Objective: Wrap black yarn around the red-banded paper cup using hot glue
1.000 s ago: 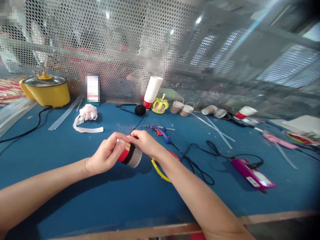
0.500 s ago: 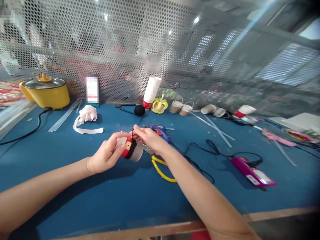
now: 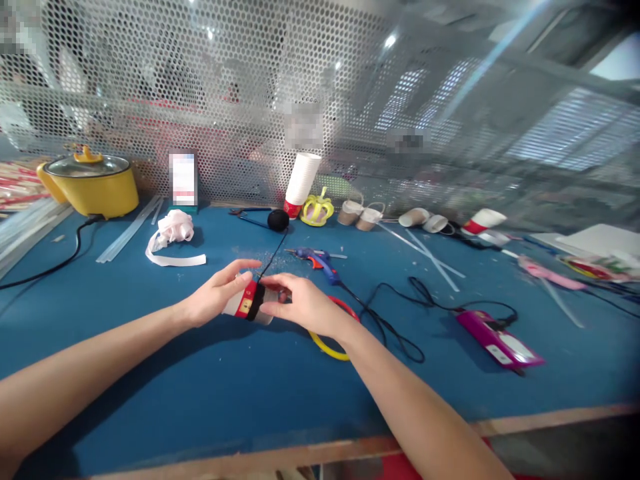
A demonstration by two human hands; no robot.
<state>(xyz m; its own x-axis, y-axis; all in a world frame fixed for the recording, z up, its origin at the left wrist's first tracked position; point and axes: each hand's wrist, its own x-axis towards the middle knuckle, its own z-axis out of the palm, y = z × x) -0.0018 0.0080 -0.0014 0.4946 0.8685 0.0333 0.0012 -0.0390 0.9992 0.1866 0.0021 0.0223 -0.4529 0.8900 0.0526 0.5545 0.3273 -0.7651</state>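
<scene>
The left grip (image 3: 213,301) is grasping the cup (image 3: 245,307) by its white end, with the index finger reaching out along the top. The right grip (image 3: 304,303) is grasping the same cup near its clear end, thumb and fingers curving around it. The cup is lying tilted on its side between the two — over the middle of the blue surface (image 3: 200,393) — and is showing a red band with a gold patch. Next to that band, black yarn (image 3: 257,303) is circling the cup, and one strand is running up to the ball (image 3: 278,220), which is sitting near the back beside the pliers (image 3: 245,214). The scissors (image 3: 327,351) are lying by the right forearm, which is hiding part of them, so mainly the handle is showing. Beyond the right grip, the glue gun (image 3: 324,264) is resting on its side, its black cord trailing toward the purple strip (image 3: 500,340). Two clear sticks (image 3: 430,254) are crossing farther right. Along the back, the pot (image 3: 103,192), the phone (image 3: 183,177), the stacked cups (image 3: 303,177) and the yellow basket (image 3: 317,212) are standing before the mesh (image 3: 150,100), while the ribbon (image 3: 175,228) is lying crumpled beyond the left grip
</scene>
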